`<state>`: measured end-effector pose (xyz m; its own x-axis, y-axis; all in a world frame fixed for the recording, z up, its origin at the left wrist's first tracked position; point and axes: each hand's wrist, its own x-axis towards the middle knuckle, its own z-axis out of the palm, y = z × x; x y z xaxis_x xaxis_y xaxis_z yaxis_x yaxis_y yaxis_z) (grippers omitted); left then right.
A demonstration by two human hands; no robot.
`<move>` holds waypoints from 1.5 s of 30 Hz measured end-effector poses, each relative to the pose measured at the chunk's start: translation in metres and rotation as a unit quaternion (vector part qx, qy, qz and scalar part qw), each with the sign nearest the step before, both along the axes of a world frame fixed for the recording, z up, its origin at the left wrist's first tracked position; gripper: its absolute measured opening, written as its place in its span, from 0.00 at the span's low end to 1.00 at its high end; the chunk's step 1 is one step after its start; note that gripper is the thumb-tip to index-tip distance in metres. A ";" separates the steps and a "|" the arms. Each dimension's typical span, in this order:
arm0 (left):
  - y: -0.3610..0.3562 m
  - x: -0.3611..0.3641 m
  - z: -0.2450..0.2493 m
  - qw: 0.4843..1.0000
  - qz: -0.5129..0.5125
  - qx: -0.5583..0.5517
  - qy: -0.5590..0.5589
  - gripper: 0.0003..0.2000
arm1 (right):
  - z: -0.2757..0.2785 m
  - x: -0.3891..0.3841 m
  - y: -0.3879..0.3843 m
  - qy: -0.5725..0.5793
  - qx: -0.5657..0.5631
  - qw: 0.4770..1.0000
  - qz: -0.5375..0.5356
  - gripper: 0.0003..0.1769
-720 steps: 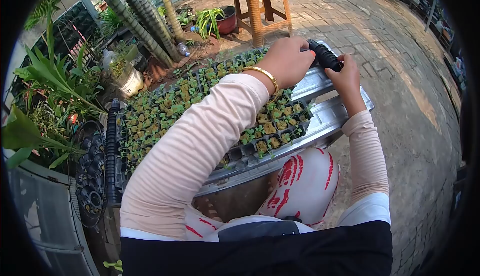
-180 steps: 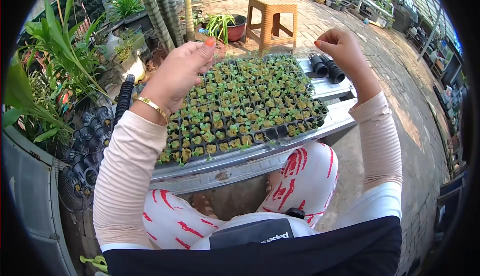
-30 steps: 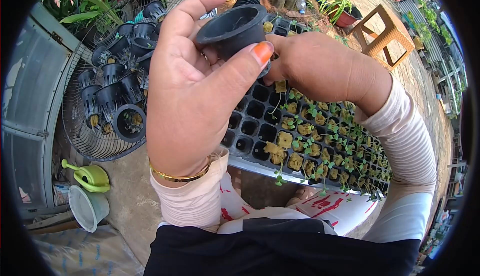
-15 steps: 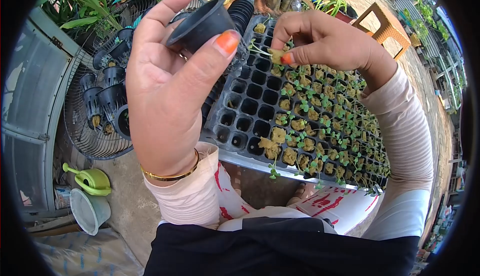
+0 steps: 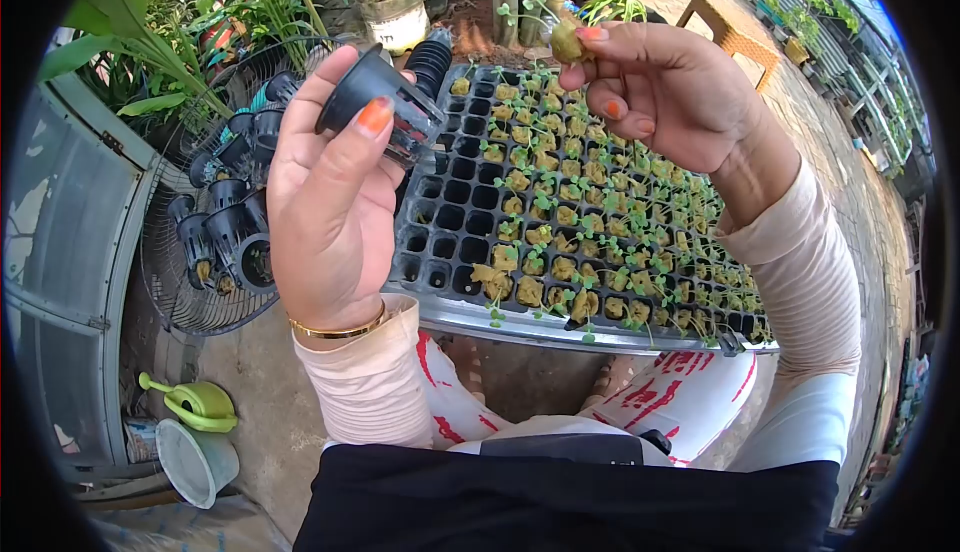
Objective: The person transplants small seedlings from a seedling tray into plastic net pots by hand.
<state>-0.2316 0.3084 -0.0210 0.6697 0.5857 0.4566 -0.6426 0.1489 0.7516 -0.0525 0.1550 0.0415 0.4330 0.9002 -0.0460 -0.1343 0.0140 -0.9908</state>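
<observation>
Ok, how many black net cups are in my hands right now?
1. The black net cup is in the left hand; the right hand pinches a seedling plug instead. Other cups lie in the wire basket, some possibly hidden.

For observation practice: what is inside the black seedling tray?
The seedling tray holds seedling plugs in most cells; its left-end cells are empty. Anything beneath plugs is covered.

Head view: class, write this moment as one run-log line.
left hand: holds cup | right hand: pinches seedling, clear of tray | tray: near-left cells empty, rest planted
</observation>
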 end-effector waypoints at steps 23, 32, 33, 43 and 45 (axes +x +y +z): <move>0.009 -0.032 0.008 0.981 -0.141 -0.077 -0.113 0.24 | 0.005 -0.019 -0.004 -0.111 0.019 0.987 -0.112 0.09; 0.019 -0.043 0.006 0.992 -0.055 -0.066 -0.093 0.26 | -0.015 0.037 0.081 -0.143 -0.049 0.982 -0.110 0.10; 0.019 -0.042 0.005 0.993 -0.052 -0.069 -0.086 0.26 | -0.018 0.046 0.088 -0.145 -0.051 0.982 -0.106 0.10; 0.026 -0.039 0.002 0.993 -0.019 -0.097 -0.070 0.30 | -0.039 0.106 0.109 -0.358 -0.207 0.908 0.063 0.10; 0.032 -0.039 -0.002 0.986 -0.091 -0.098 -0.101 0.27 | -0.051 0.111 0.112 -0.330 -0.197 0.920 0.075 0.11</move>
